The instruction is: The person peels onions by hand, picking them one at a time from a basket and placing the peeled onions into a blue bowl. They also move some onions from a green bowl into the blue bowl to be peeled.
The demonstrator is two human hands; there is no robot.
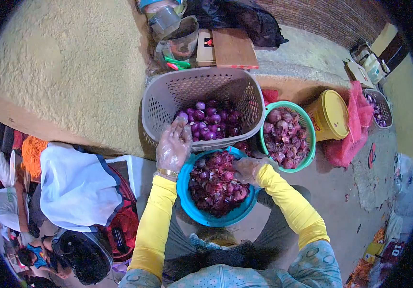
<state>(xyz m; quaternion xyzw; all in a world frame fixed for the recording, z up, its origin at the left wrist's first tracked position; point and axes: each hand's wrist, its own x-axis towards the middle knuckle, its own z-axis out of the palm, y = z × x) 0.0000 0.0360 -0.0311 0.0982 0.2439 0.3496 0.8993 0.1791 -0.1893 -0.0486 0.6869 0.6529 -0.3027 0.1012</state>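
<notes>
My left hand (173,146), in a clear plastic glove, is at the near left rim of a grey perforated basket (156,91) that holds peeled purple onions (209,120). Its fingers are stretched out over the rim, beside the onions. My right hand (249,170), also gloved, reaches in at the right side of a blue basin (185,192) full of onions and loose red skins (216,185). The fingers of that hand are bent down at the onions, and whether they hold one is hidden. Yellow sleeves cover both forearms.
A green basket (311,139) of unpeeled onions stands to the right, beside a yellow bucket (335,115) and a pink mesh bag (355,129). Behind are a cardboard piece (235,48) and black plastic (264,26). White cloth (77,187) lies left; other people (38,254) are at lower left.
</notes>
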